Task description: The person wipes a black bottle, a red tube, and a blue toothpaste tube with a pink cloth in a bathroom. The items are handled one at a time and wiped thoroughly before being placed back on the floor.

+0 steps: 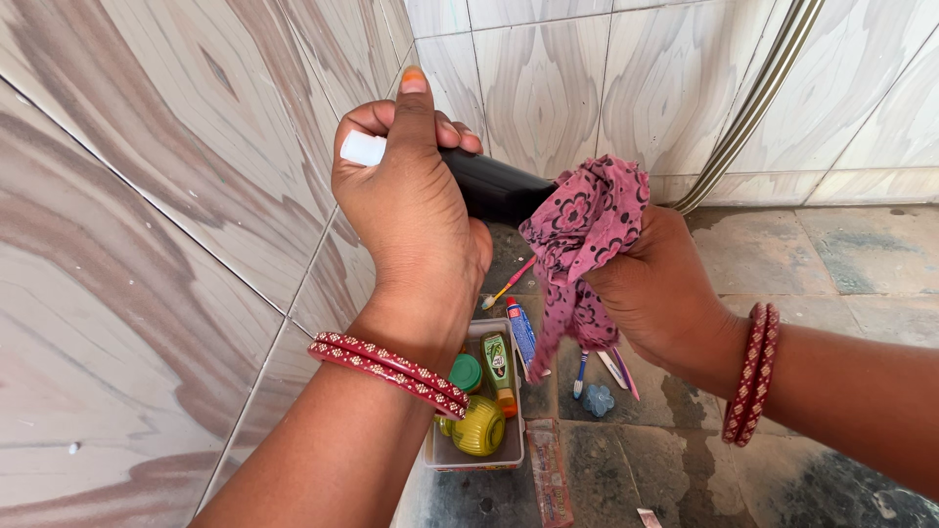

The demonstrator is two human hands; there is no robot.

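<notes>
A person's left hand (411, 210) is clenching a black bottle (494, 186) while the right hand (655, 293) is gripping a pink cloth (587, 230) against it, wiping seemingly underway.

Pink cloth (585, 227) with dark floral print; black bottle (494, 186), white cap; red bangles (389, 370) patterned white.

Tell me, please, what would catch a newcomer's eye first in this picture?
At the centre, the left hand grips a dark bottle with a white cap, held up before the tiled wall, while the right hand presses a pink flowered cloth against its other end. Below them, on the stone floor, a small open box holds a yellow-green round container and small bottles, with toothbrushes lying beside it.
</notes>
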